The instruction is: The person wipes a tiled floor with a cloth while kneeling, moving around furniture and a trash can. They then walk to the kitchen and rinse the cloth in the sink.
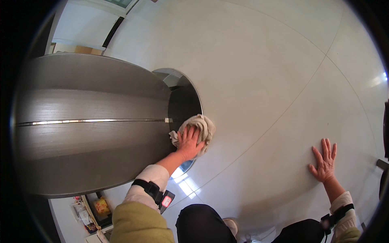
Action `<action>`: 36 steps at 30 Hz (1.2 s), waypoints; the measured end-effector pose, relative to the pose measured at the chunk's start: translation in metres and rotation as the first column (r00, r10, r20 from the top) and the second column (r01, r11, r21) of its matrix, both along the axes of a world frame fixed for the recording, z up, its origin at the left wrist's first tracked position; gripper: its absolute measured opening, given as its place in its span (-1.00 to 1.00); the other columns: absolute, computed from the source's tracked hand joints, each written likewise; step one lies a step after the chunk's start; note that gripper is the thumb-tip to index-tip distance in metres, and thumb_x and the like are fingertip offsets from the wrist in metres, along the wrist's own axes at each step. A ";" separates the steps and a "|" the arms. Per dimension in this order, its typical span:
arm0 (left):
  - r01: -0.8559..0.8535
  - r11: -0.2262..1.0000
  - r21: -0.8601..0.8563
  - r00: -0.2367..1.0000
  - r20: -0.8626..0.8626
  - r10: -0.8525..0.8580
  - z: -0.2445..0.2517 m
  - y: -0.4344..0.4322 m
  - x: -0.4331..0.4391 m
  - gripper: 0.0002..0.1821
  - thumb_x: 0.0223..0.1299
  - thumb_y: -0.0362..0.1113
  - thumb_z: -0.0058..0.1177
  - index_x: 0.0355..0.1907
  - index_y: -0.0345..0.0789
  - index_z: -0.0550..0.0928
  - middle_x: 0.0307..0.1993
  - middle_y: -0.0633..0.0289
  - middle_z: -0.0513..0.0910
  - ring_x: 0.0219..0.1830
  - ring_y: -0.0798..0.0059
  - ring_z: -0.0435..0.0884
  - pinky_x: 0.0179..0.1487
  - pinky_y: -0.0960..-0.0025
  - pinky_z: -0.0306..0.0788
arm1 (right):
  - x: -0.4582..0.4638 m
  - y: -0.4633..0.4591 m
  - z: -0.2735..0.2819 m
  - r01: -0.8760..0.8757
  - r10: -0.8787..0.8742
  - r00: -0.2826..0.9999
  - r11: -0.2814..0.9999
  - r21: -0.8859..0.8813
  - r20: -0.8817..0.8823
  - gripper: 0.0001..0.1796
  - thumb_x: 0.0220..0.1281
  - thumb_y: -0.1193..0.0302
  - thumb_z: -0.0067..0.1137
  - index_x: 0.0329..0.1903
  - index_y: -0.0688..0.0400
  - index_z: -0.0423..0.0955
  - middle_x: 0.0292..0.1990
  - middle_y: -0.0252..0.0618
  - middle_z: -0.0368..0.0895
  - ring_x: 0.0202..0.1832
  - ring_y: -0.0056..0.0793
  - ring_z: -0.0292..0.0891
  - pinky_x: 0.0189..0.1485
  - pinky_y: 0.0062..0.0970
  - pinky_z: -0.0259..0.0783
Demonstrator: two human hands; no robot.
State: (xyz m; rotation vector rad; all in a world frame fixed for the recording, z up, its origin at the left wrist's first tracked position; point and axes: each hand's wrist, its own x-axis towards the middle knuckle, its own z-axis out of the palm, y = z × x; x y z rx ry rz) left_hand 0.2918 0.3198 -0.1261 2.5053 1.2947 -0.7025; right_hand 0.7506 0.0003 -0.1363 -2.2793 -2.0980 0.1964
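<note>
My left hand (190,145) lies on a bunched beige cloth (206,130), pressing it against the rim of a round mirror-like metal base (185,94). Its fingers rest spread on top of the folds. Over part of this base stands a large, dark cylindrical pedestal (91,139) with a thin shiny strip (76,121) running along it. Far to the right, my right hand (324,164) is set palm down on the pale tiled floor (258,91), fingers apart, holding nothing.
Below the pedestal at the lower left are an open box (101,209) and small items (85,217). A white cabinet panel (83,24) stands at the upper left. Dark furniture legs (382,164) edge the right side. My knees (203,224) are bent at the bottom.
</note>
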 end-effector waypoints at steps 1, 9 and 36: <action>0.027 0.999 0.018 1.000 -0.010 -0.027 -0.001 -0.013 -0.010 -0.23 0.16 0.12 -0.08 0.36 -0.19 0.10 0.36 0.06 0.02 0.40 -0.08 -0.10 0.31 -0.36 -0.28 | 0.000 0.000 0.001 0.002 -0.002 1.000 1.000 0.003 -0.004 -0.30 0.03 -0.08 -0.04 0.20 0.01 0.31 0.38 0.05 -0.06 0.43 0.02 -0.20 0.40 0.16 -0.44; 0.028 0.979 0.201 0.993 0.110 -0.051 0.009 -0.136 -0.089 -0.56 0.09 -0.36 -0.03 0.09 -0.30 0.39 0.13 0.04 0.26 0.19 -0.01 0.24 0.18 -0.06 0.20 | -0.003 0.001 0.005 0.018 -0.018 1.000 0.999 -0.041 -0.015 -0.29 0.00 -0.01 0.01 0.23 0.01 0.28 0.40 0.04 -0.12 0.45 0.00 -0.26 0.40 0.15 -0.45; 0.078 0.899 0.432 0.997 -0.058 -0.058 0.004 0.137 0.127 -0.69 0.08 -0.34 -0.01 -0.08 -0.35 0.51 0.02 0.15 0.37 0.14 0.21 0.27 0.22 0.19 0.21 | -0.002 0.005 0.008 0.033 -0.034 0.998 0.999 -0.019 -0.061 -0.28 -0.03 -0.09 0.06 0.22 -0.09 0.31 0.38 0.02 -0.06 0.44 -0.01 -0.21 0.39 0.18 -0.44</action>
